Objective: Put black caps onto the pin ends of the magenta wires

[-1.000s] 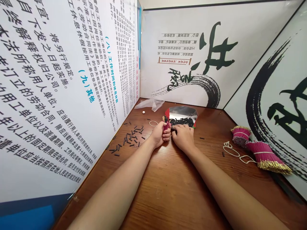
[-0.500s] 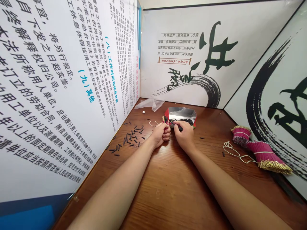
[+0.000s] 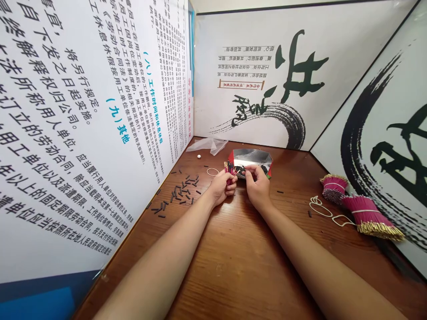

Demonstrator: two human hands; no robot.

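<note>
My left hand (image 3: 223, 186) is closed around a small bunch of pink wires (image 3: 229, 168), whose gold and black ends stick up above the fist. Just to the right, my right hand (image 3: 259, 184) pinches a short black tube (image 3: 243, 169) between thumb and fingers, close to the wire tips. Whether the tube touches a wire is too small to tell. Behind both hands stands an open box (image 3: 251, 155) with a silver inside and red outer sides. More black tubes (image 3: 265, 169) lie in it, partly hidden by the right hand.
Loose black tubes (image 3: 182, 192) are scattered on the brown table (image 3: 216, 262) at left. A rubber band (image 3: 212, 171) and clear plastic bag (image 3: 210, 145) lie farther back. Two tied pink wire bundles (image 3: 370, 212) and white loops (image 3: 320, 207) sit at right. Printed panels (image 3: 247, 26) enclose the table.
My right hand has lifted slightly out of the box, and a black tube now shows at its fingertips. My left hand still grips the wires, whose ends appear more fanned out.
</note>
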